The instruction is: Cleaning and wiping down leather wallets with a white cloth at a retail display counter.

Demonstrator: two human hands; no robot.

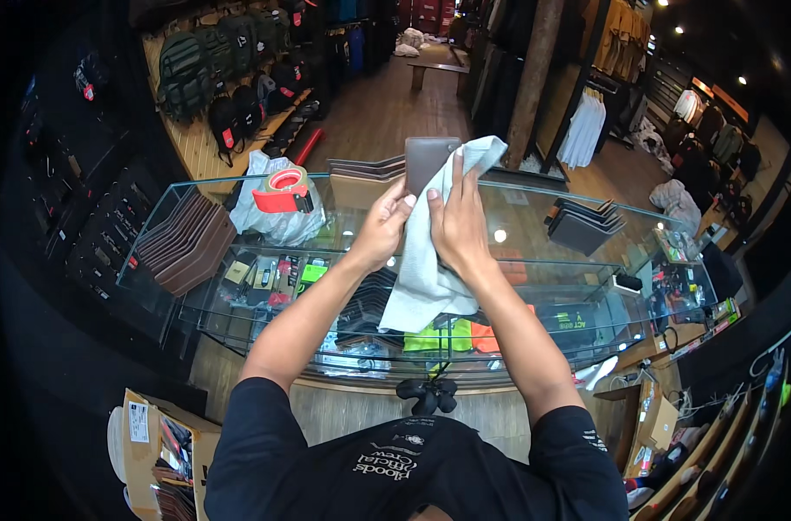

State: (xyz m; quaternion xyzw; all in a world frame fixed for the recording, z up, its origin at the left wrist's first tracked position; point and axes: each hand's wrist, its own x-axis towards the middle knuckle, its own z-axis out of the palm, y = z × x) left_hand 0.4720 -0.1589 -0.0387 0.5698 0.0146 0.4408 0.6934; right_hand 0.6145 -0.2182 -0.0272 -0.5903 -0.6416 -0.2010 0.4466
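Above a glass display case (539,241), my left hand (386,225) grips the lower left edge of a brown leather wallet (427,158), which stands upright. My right hand (462,218) presses a light grey cloth (428,280) against the wallet's right side, fingers extended upward over the fabric. The cloth hangs down past both hands and hides the wallet's lower part. Just behind my left hand, a row of wallets (366,182) stands on the glass. A long fanned row of brown wallets (190,244) lies at the case's left end.
A red tape dispenser (281,195) rests on a white plastic bag (259,225) at the back left. Dark wallets (584,225) stand at the right. Packaged goods fill the shelves under the glass. An open cardboard box (154,449) is at lower left; a wooden bench (440,67) stands beyond.
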